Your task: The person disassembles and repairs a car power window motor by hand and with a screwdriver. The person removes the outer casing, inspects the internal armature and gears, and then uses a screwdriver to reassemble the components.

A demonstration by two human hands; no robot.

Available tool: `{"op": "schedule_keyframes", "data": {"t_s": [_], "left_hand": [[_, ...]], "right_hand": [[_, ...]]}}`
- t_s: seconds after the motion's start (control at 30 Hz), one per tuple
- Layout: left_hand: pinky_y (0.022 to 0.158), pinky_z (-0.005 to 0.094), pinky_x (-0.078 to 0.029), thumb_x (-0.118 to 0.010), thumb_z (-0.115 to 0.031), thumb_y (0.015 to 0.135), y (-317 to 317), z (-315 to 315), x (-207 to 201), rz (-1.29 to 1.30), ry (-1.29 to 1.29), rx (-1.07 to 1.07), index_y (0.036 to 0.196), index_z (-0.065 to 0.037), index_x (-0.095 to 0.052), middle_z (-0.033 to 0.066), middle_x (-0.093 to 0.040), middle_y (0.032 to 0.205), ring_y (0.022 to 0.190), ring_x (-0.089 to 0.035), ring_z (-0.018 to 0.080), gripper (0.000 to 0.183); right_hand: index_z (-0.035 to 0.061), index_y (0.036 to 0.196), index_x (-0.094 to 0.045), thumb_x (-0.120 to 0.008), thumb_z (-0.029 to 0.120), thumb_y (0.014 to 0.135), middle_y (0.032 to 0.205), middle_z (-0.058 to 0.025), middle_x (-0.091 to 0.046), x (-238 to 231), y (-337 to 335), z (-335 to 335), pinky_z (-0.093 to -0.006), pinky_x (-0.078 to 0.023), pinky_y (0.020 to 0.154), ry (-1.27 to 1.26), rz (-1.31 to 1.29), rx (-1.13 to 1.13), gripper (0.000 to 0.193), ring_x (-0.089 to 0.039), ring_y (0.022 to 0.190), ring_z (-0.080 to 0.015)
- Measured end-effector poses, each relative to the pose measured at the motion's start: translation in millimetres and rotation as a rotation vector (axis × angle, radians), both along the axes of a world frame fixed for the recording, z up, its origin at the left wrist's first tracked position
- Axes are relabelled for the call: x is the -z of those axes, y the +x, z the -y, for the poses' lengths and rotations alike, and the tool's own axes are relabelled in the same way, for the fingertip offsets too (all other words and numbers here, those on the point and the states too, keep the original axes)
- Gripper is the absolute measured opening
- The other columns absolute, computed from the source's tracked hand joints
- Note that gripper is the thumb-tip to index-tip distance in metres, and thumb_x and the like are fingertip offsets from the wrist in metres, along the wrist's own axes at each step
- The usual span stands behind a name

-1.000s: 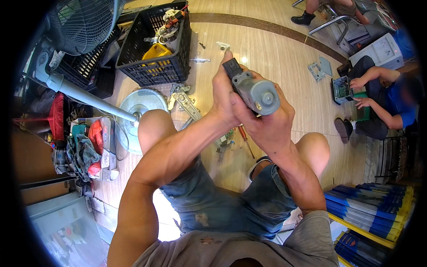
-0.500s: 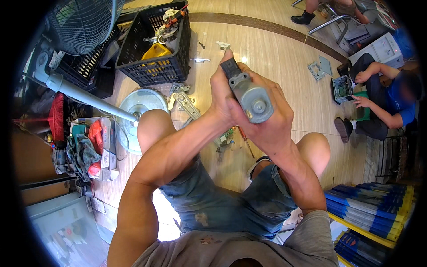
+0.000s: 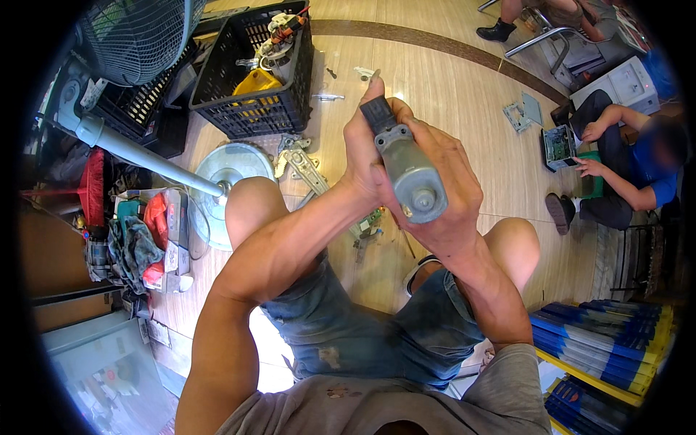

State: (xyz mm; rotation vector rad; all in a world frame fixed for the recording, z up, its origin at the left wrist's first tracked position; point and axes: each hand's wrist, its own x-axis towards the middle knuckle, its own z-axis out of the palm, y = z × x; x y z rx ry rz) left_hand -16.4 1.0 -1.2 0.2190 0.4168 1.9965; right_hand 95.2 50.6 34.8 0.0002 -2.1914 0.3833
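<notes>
A grey metal electric motor with a black plug socket at its far end is held up between my two hands, above my knees. My left hand grips its left side, thumb pointing up past the black end. Around the right side wraps my right hand, its palm against the motor's body. The fingers underneath are hidden. Below the hands, on the floor, lie metal bracket parts, a small green circuit piece and a thin screwdriver, partly covered by my right hand.
A black plastic crate holding tools and a yellow part stands ahead left. Beside it is a standing fan on a round base. At right, another person handles an opened metal box. Stacked blue-and-yellow packets sit at lower right.
The motor's rounded near end has swung slightly down and to the right, with my right hand shifting along. More of the screwdriver is covered now.
</notes>
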Motion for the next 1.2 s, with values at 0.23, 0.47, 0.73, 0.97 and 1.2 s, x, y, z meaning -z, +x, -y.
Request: {"op": "schedule_keyframes", "data": {"t_s": [0.23, 0.47, 0.73, 0.97, 1.2], "left_hand": [[0.053, 0.0258, -0.043, -0.05, -0.054, 0.094, -1, 0, 1, 0.065, 0.028, 0.027, 0.07, -0.01, -0.054, 0.0016, -0.053, 0.06, 0.055, -0.052, 0.0137, 0.051], [0.053, 0.0252, -0.042, -0.05, -0.053, 0.094, 0, -1, 3, 0.039, 0.013, 0.025, 0.069, -0.01, -0.054, 0.0014, -0.053, 0.06, 0.055, -0.052, 0.0133, 0.05], [0.055, 0.0243, -0.042, -0.049, -0.051, 0.096, 2, 2, 7, -0.033, -0.009, -0.033, 0.071, -0.01, -0.053, -0.0001, -0.051, 0.062, 0.057, -0.051, 0.0114, 0.048], [0.058, 0.0267, -0.042, -0.043, -0.048, 0.099, 12, 0, -2, -0.186, -0.196, -0.309, 0.07, -0.01, -0.052, 0.0004, -0.052, 0.063, 0.058, -0.049, 0.0113, 0.049], [0.063, 0.0259, -0.045, -0.032, -0.044, 0.104, 18, 11, -23, -0.533, -0.303, -0.407, 0.078, -0.01, -0.053, 0.002, -0.057, 0.073, 0.067, -0.054, 0.012, 0.047]], "right_hand": [[-0.01, 0.114, -0.058, -0.08, 0.018, 0.074, 0.104, -0.0228, -0.065, 0, -1, 0, -0.0374, -0.053, 0.081, 0.01, -0.013, 0.0, 0.053, -0.065, 0.093, -0.0346], [-0.0099, 0.113, -0.059, -0.081, 0.018, 0.074, 0.102, -0.0227, -0.065, 0, 1, -1, -0.0379, -0.053, 0.08, 0.002, -0.011, -0.016, 0.053, -0.065, 0.091, -0.0346], [-0.0088, 0.113, -0.06, -0.079, 0.021, 0.076, 0.101, -0.022, -0.065, 4, 4, -1, -0.0376, -0.053, 0.079, -0.037, 0.001, -0.015, 0.051, -0.065, 0.091, -0.0345], [-0.0047, 0.112, -0.061, -0.077, 0.018, 0.081, 0.105, -0.0176, -0.066, 7, 7, 0, -0.0331, -0.052, 0.081, -0.246, 0.033, -0.006, 0.041, -0.065, 0.092, -0.0243], [-0.0027, 0.109, -0.063, -0.078, 0.017, 0.078, 0.101, -0.0158, -0.067, 11, 9, 0, -0.034, -0.053, 0.08, -0.586, 0.09, -0.041, 0.04, -0.066, 0.095, -0.0265]]}}
